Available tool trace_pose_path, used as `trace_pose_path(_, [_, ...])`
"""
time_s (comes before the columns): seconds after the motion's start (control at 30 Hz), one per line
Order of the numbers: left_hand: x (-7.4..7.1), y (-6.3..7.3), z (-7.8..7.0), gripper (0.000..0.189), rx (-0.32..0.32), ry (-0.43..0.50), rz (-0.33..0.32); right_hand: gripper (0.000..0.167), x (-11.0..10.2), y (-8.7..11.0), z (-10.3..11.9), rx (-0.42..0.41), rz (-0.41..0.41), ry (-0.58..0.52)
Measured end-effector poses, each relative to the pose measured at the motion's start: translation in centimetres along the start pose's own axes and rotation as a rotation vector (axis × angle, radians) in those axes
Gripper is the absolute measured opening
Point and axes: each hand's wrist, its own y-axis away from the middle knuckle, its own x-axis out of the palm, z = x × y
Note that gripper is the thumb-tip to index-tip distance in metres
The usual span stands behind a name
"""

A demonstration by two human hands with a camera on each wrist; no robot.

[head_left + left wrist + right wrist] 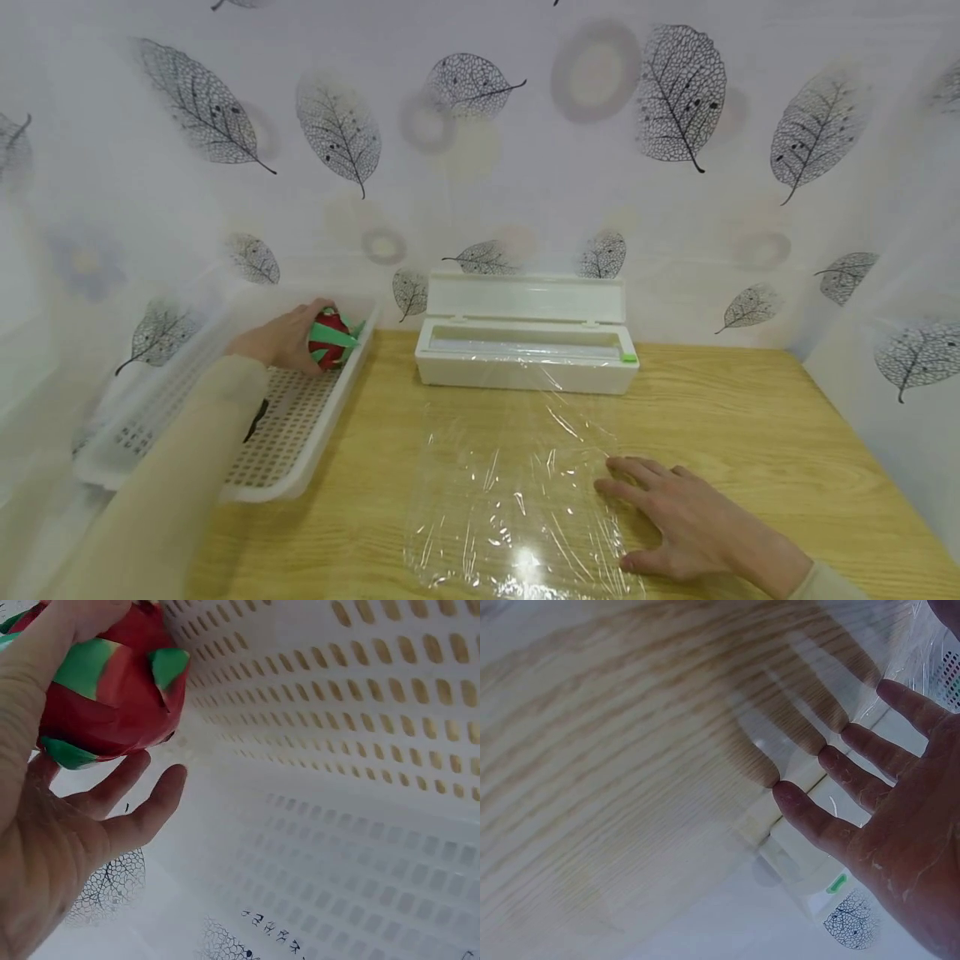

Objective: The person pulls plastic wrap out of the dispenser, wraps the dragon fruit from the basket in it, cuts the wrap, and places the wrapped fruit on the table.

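In the head view my left hand (288, 337) grips a red dragon fruit (328, 340) with green scales, inside the far end of a white perforated basket (315, 450). The left wrist view shows the dragon fruit (112, 690) between thumb and fingers, close to the basket's wall. My right hand (686, 521) lies spread at the right edge of a sheet of clear plastic wrap (517, 483), fingertips touching the wood surface. That sheet runs out from a white wrap dispenser (525, 371), whose lid stands raised.
A light wooden table (735, 417) carries the dispenser and wrap. Behind it hangs a leaf-patterned curtain (510, 183), which also covers both sides. A small dark object (257, 421) lies in the basket, partly behind the left sleeve. The dispenser has a green piece (628, 358) at its right end.
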Motion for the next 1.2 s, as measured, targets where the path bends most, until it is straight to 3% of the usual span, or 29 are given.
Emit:
trace_pose_path(0.23, [0.0, -0.2, -0.6, 0.105, -0.111, -0.162, -0.025, 0.084, 0.1, 0.0, 0.0, 0.011, 0.011, -0.014])
trace_pose_path(0.4, [0.0, -0.2, -1.3, 0.101, -0.112, -0.26, -0.065, 0.084, 0.3, 0.0, 0.1, 0.012, 0.026, -0.024])
trace_pose_path(0.63, [-0.2, 0.1, -1.2, 0.1, -0.102, -0.279, -0.095, 0.085, 0.3, 0.1, 0.0, 0.017, 0.031, -0.019])
trace_pose_path(0.9, [-2.6, 1.0, -1.8, 0.108, -0.155, -0.281, -0.113, 0.085, 0.3, 0.1, 0.0, 0.02, 0.021, -0.012])
trace_pose_path(1.2, [-5.6, 2.6, -4.6, 0.108, -0.11, -0.274, -0.188, 0.086, 0.3, 0.1, -0.1, 0.031, 0.033, -0.022])
